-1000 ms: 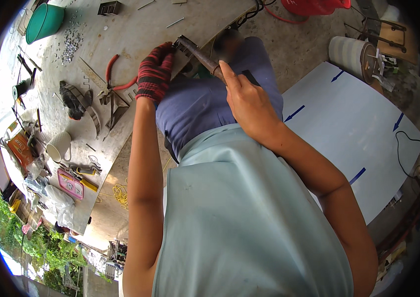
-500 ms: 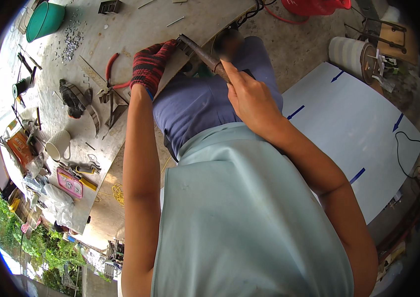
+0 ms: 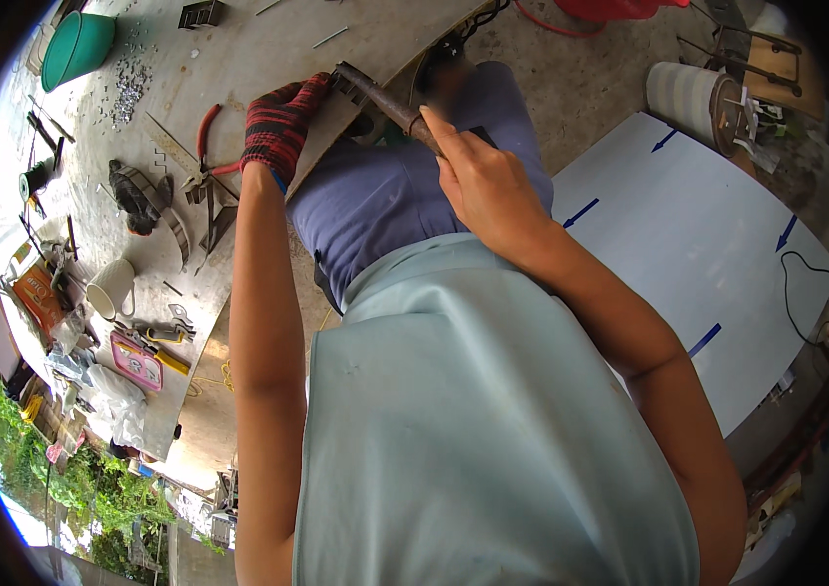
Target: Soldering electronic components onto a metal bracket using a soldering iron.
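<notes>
My left hand (image 3: pixel 282 125), in a red and black striped knit glove, is closed at the table edge. Its fingers pinch a small dark slotted metal piece (image 3: pixel 347 89), partly hidden. In my bare right hand (image 3: pixel 488 190) is a rusty brown, tapered hand tool (image 3: pixel 377 96); its exact kind is unclear. My index finger stretches along its shaft. The tool's far end lies at the metal piece, by the gloved fingertips. Near my left wrist, red-handled pliers (image 3: pixel 207 137) rest on the table beside some thin metal parts.
On the grey table (image 3: pixel 229 59) are a green bucket (image 3: pixel 79 49), scattered metal bits (image 3: pixel 131 86), another slotted metal block (image 3: pixel 201 14), a white mug (image 3: pixel 111 287) and a pink tray (image 3: pixel 136 359). A white board (image 3: pixel 688 254) with blue arrows lies right, near a striped round stool (image 3: pixel 690 98).
The view has shifted slightly, so the table and both hands appear a little farther left. Both hands keep their grips, and the tool's end stays at the metal piece.
</notes>
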Motion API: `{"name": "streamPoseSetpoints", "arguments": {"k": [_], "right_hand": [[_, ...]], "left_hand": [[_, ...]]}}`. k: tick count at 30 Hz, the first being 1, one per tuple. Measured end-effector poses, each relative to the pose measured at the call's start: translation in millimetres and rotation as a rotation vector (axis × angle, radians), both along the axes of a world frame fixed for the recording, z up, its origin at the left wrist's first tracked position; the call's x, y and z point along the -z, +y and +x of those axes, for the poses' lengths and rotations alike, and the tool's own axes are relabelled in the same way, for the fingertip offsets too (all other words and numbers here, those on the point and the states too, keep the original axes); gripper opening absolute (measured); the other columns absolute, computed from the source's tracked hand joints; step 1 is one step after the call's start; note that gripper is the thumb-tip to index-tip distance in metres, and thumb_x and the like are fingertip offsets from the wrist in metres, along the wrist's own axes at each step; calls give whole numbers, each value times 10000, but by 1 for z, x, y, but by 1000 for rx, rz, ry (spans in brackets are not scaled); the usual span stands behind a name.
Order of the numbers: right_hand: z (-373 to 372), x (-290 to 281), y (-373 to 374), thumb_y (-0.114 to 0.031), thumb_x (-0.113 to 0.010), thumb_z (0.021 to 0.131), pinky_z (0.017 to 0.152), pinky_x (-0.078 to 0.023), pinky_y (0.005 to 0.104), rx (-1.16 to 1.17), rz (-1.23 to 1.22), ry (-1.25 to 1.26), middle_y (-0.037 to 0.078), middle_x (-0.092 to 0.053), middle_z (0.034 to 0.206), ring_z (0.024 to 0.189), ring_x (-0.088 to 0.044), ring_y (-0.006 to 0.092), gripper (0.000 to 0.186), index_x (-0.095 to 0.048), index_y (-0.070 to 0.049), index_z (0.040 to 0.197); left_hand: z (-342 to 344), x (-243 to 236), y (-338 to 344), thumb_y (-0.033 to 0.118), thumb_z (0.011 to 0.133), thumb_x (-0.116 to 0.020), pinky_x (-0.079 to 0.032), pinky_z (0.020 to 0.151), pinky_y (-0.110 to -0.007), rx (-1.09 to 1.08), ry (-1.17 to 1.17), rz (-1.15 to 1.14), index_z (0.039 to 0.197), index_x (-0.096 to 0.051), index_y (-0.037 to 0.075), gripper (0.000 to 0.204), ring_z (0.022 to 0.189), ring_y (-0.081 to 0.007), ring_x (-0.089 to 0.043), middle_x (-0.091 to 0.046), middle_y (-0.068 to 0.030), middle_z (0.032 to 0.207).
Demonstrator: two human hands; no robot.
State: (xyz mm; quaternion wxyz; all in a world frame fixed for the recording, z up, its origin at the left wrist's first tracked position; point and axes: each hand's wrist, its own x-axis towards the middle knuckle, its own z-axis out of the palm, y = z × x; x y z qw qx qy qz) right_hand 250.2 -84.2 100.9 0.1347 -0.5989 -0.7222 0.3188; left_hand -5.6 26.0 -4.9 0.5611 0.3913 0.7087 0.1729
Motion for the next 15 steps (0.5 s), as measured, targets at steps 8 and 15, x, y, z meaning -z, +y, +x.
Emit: {"name": "streamPoseSetpoints", "arguments": {"k": [8,15], "right_hand": [[2,-5,-1,-12,-640,929,659,-577,472,-24,31,-54,186,-655,924,748,-683,396,615,-454,-58,1513],[2,0,1,-37,-629,937,636,-575,479,-11,33,-48,193,-650,898,705,-680,396,599,-456,-63,1510]], "left_hand": [[4,-7,1,442,901,-790,-502,897,-295,5,2,5,1165,-779,17,501,949,-152,-661,-769,-79,1029],[3,-10,3,452,917,-777,-497,866,-277,28,15,-32,1171,-784,37,487,930,-123,-642,-763,-33,1009]]}}
